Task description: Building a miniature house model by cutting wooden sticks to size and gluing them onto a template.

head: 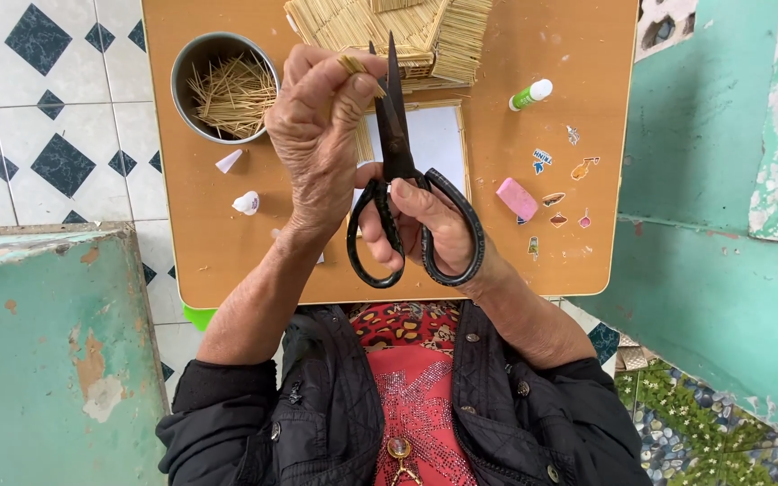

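Now | left hand (317,135) grip pinching sticks (359,68) | right hand (438,229) grasping scissors (400,171) alongside

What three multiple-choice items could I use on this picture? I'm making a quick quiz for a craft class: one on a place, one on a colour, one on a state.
1. Where is the metal cup of thin sticks?
A. at the table's far left corner
B. beside the pink eraser
C. on the floor

2. What colour are the scissors' handles?
A. red
B. black
C. yellow

3. What is the left hand doing?
A. lying flat on the table
B. gripping the glue stick
C. pinching a few sticks at the blades

Answers:
1 A: the metal cup stands on the table at its far left corner, away from the pink eraser.
2 B: the scissors in the right hand have black loops.
3 C: the left hand has its fingers closed on the sticks; the glue stick lies untouched.
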